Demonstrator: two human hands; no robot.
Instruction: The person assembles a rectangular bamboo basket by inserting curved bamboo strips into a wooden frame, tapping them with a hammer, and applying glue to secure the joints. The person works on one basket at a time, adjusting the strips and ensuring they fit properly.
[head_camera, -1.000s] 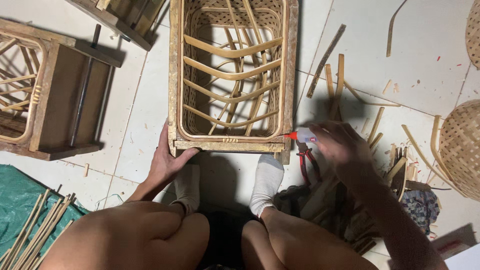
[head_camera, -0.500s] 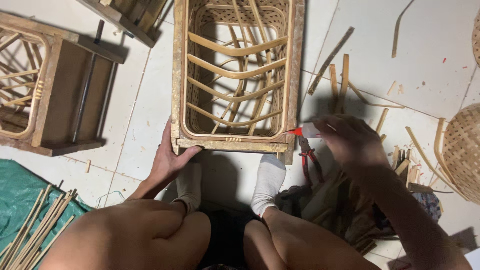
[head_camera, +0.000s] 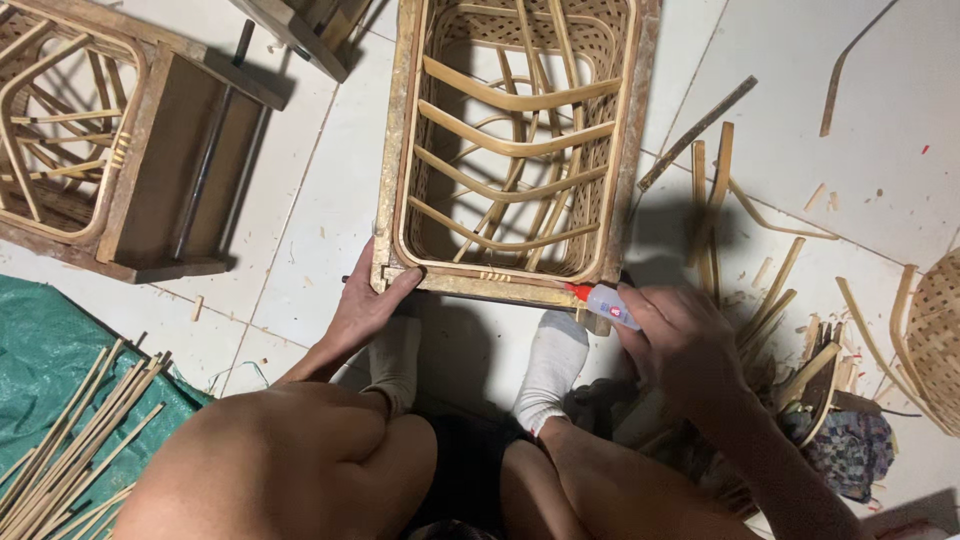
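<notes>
- My right hand (head_camera: 680, 340) is closed around a small glue tube (head_camera: 607, 302), red tip pointing left at the near rail.
- My left hand (head_camera: 362, 305) grips the rattan frame (head_camera: 515, 150) at its near-left corner.
- The frame's long axis runs away from me across the floor (head_camera: 310, 210).

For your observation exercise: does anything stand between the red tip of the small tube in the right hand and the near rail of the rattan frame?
Nothing visible: the small tube in the right hand points its tip at the rattan frame.
</notes>
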